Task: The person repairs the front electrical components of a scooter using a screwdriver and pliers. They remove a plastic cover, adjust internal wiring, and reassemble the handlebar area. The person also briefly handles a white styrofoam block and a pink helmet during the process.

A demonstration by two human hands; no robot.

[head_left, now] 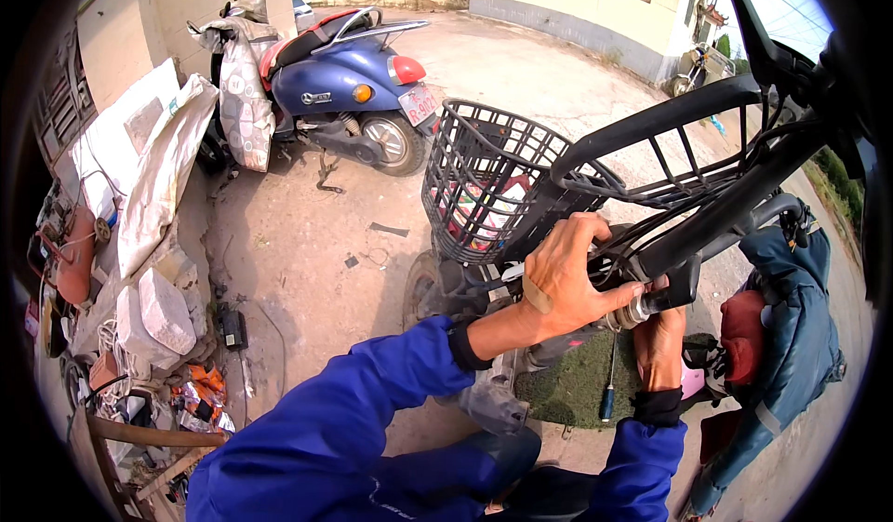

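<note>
The left hand (561, 273) is spread, its thumb by one round silver metal ring (633, 315) on one thick black tube (693, 235). The right hand (662, 341) is beside it; its grip I cannot tell. Farther out: one blue-handled screwdriver (607, 404), one black basket (551, 213), one blue scooter (346, 92).
</note>
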